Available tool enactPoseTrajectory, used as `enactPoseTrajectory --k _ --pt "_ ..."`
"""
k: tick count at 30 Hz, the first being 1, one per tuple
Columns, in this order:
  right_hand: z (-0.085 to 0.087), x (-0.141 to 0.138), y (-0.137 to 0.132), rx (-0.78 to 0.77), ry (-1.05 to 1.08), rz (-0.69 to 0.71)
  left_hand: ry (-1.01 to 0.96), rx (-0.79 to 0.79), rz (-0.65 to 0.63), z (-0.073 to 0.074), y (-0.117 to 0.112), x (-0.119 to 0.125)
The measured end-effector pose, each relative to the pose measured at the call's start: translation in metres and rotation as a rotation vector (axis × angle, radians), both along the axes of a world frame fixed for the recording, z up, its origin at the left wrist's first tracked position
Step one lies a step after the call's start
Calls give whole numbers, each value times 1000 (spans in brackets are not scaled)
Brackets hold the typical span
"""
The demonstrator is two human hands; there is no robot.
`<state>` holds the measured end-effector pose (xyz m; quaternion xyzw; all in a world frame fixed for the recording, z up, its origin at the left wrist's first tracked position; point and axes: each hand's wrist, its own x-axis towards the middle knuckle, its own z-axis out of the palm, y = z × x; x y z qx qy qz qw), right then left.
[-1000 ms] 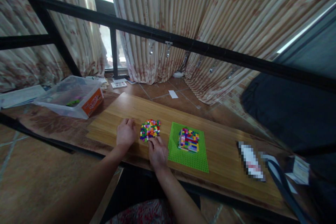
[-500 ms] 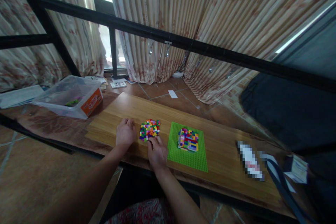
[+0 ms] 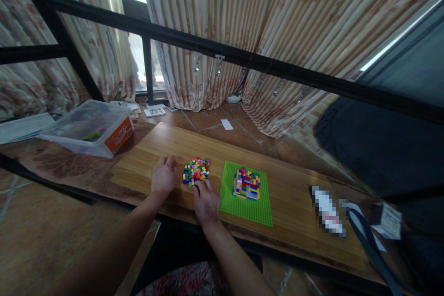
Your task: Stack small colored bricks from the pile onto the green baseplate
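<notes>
My left hand rests on the wooden board, just left of a flat patch of small multicoloured toy bricks. Its fingers are curled and partly hidden, so whatever they may hold does not show. At the near edge of the bricks is my right hand, fingers bent and drawn together, fingertips by the nearest bricks. Anything pinched there is too small to name. To the right lies a green baseplate, bearing a blocky multicoloured brick build that neither hand touches.
A clear plastic box with an orange label stands left of the wooden board, a few green and pink pieces inside. A blurred-out white item and a dark strap lie at the right. A black rail crosses beyond.
The whole view has shifted slightly, so everything sits a little further left. Both hands keep nearly the same places beside the loose bricks.
</notes>
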<state>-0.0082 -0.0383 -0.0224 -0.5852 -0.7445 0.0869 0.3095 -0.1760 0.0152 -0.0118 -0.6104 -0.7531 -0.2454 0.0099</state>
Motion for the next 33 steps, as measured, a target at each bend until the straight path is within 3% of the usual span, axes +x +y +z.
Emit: enactPoseTrajectory --k 10,21,26,30,33 --pt "-1 1 0 -22 30 13 11 4 -5 1 0 0" --pt "8 8 -8 10 330 21 31 24 -9 0 2 -3" --pt "27 47 -29 49 423 -68 32 22 -7 1 3 -4" --pt "42 101 -33 99 495 -199 23 22 -14 1 4 -4" --pt "45 143 -27 100 536 -337 22 7 -14 1 4 -5"
